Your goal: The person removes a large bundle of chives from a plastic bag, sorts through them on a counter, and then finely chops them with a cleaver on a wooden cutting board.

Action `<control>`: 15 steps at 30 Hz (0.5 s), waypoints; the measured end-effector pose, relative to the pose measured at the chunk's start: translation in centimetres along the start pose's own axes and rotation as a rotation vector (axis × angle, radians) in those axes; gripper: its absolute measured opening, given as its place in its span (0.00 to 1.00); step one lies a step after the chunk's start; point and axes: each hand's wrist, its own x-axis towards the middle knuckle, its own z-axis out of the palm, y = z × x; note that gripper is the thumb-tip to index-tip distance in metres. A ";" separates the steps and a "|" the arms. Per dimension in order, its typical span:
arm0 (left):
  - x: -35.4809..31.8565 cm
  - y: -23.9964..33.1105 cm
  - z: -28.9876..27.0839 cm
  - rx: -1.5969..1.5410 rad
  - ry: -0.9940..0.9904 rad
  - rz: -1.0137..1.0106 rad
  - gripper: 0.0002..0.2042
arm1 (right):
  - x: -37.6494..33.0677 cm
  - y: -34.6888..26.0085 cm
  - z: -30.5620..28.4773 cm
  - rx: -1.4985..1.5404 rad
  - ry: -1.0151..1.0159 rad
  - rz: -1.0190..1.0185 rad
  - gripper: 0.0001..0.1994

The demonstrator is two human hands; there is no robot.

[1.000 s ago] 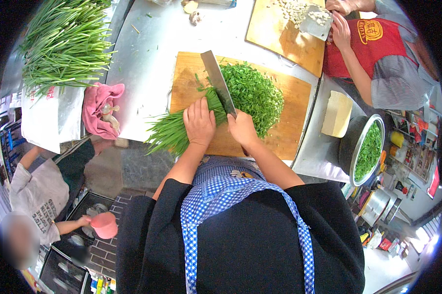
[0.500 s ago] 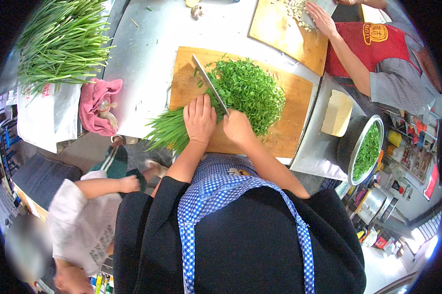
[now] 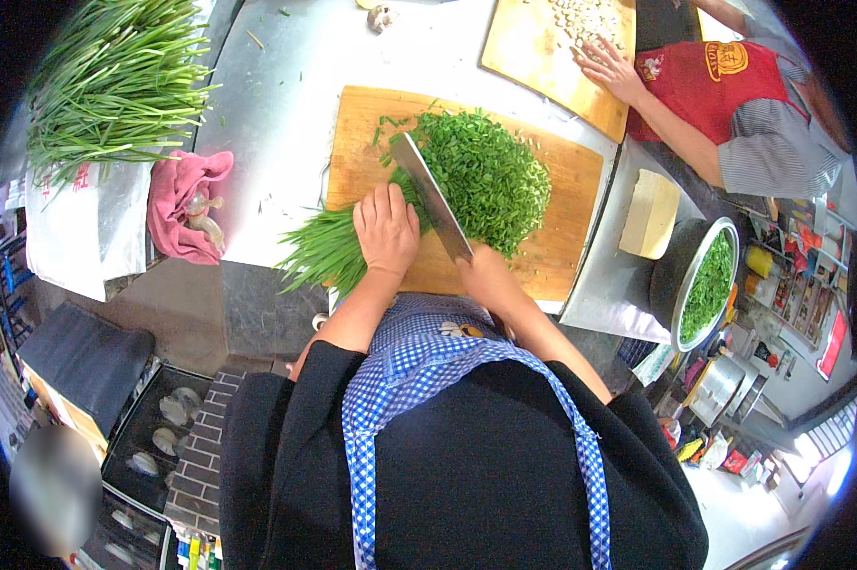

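Observation:
My left hand (image 3: pixel 387 228) is closed over a bunch of garlic chives (image 3: pixel 326 249), pressing it onto a wooden cutting board (image 3: pixel 573 199). The uncut stalks fan out to the left past my hand. In my right hand (image 3: pixel 490 277) is the handle of a wide-bladed kitchen knife (image 3: pixel 432 198), its handle hidden by my fingers. The blade slants up and to the left, beside my left fingertips and along the edge of a heap of chopped chives (image 3: pixel 485 176). Whether its edge touches the board, I cannot tell.
Whole chives (image 3: pixel 115 90) lie in a big pile at the far left, near a pink cloth (image 3: pixel 186 214). A co-worker's hand (image 3: pixel 614 76) rests by chopped pale pieces on another board (image 3: pixel 533 57). At right are a pale block (image 3: pixel 650 214) and a metal pot (image 3: pixel 683 302) of chopped greens.
My right hand and the knife have shifted right and nearer to me, and the blade shows more of its face. The co-worker's hand moved slightly left. A person at the lower left left the view.

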 end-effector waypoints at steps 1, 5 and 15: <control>0.1 0.1 -0.3 0.007 -0.016 0.011 0.23 | 1.1 -0.1 0.7 -0.020 0.000 0.009 0.13; -0.2 0.0 0.5 0.008 0.010 -0.020 0.22 | 6.0 -3.8 1.7 -0.019 0.043 -0.032 0.12; 0.2 -1.3 -2.2 -0.086 -0.118 0.070 0.35 | 2.0 2.3 1.0 0.065 0.059 0.144 0.13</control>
